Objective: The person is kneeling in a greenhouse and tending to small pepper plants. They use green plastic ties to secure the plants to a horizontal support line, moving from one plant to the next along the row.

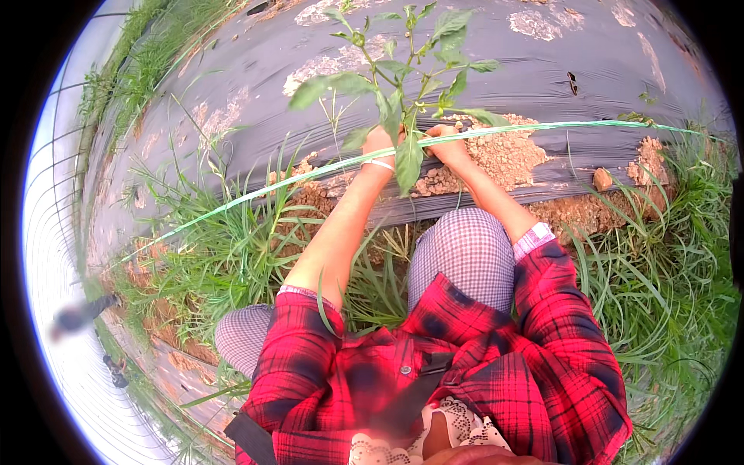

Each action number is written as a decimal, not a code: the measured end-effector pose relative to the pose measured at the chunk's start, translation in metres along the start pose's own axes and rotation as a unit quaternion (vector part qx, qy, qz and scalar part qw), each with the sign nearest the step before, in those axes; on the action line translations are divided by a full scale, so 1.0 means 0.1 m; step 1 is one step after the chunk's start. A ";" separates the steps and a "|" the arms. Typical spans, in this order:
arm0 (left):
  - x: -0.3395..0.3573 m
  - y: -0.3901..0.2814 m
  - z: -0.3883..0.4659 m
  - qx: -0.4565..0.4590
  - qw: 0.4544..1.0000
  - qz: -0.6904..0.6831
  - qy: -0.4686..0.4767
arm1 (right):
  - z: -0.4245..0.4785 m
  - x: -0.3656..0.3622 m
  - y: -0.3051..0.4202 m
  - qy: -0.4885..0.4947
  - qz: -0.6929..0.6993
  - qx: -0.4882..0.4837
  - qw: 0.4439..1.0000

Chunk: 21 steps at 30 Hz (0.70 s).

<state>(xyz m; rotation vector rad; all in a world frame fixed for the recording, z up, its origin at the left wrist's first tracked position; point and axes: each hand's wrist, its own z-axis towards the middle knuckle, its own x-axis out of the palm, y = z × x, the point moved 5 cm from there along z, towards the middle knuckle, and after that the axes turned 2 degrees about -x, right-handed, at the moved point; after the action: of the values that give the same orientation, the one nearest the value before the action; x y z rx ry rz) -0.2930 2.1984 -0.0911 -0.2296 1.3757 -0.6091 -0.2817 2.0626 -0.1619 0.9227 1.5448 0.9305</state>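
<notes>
A leafy green pepper plant point(407, 81) stands in front of me, rising from dark plastic mulch film point(256, 75). Low at its base, my left hand point(381, 139) is partly covered by leaves, and a white band circles that wrist. On the other side of the stem, my right hand point(444, 142) has its fingers bent towards the plant's foot, beside a patch of crumbly soil point(505, 154). The fingertips of both hands are hidden, so whether they grip the stem cannot be told. A green plastic twine point(279, 185) runs across the view, past the plant and over both hands.
Tall grass point(651, 273) grows along the bed's edge on both sides of my knees. A clod point(602, 179) lies on the film at the right. Another person point(78, 317) is far off at the left, near the greenhouse's ribbed wall point(52, 232).
</notes>
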 end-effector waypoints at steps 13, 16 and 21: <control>0.11 0.16 0.10 -0.123 0.987 0.030 0.103 | -0.20 -0.21 0.01 0.001 0.342 0.182 0.922; 0.49 0.56 -0.09 -0.026 0.991 0.128 0.017 | -0.26 -0.23 0.08 -0.019 0.390 0.137 0.911; 0.42 0.72 -0.34 0.085 0.995 -0.013 -0.059 | -0.27 -0.03 0.22 0.015 0.377 0.104 0.920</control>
<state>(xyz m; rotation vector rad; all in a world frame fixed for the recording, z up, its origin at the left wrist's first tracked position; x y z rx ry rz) -0.3034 2.2427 -0.1691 -0.1448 1.2020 -0.7195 -0.3060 2.0660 -0.1372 1.7310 1.3282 1.3259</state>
